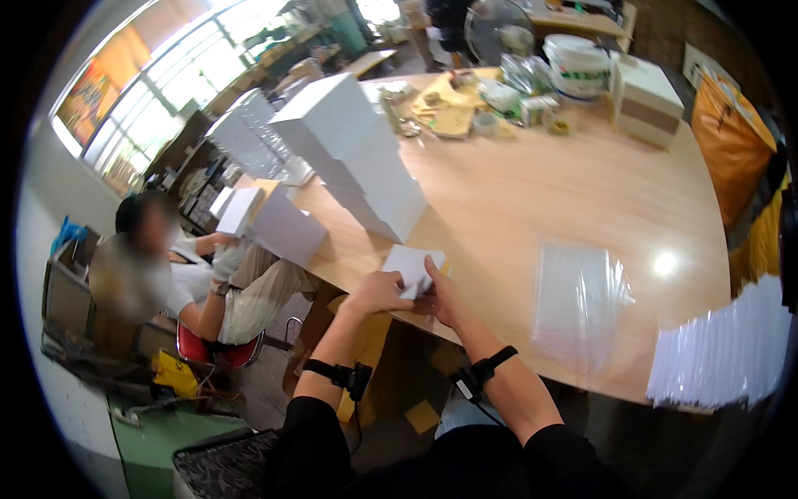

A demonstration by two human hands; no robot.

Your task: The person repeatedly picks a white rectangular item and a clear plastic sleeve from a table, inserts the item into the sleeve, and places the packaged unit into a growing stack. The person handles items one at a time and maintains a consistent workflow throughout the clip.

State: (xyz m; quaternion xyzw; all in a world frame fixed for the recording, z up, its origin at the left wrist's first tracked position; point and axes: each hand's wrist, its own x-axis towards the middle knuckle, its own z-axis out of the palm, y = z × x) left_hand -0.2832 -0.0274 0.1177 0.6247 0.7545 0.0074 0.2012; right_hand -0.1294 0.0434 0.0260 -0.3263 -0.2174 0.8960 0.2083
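Observation:
Close to the near edge of the table, both my hands are closed round a small stack of white paper sheets (pixel 413 263). My left hand (pixel 378 293) grips its left side, and my right hand (pixel 442 297) holds the right side with the thumb up along it. A strip of yellow shows at the stack's right edge. The undersides of my fingers are hidden. Just beyond my hands rises a tall, uneven stack of white paper (pixel 366 158). To the right lies a pile of clear plastic sleeves (pixel 578 295), apart from my hands.
Wrapped white bundles (pixel 723 345) stand at the table's right edge. Farther back are a white bucket (pixel 576 71), a white box (pixel 646 100) and yellow papers (pixel 453 108). At left a seated person (pixel 208 283) handles white paper beside another white stack (pixel 287 229). An orange bag (pixel 731 141) stands far right.

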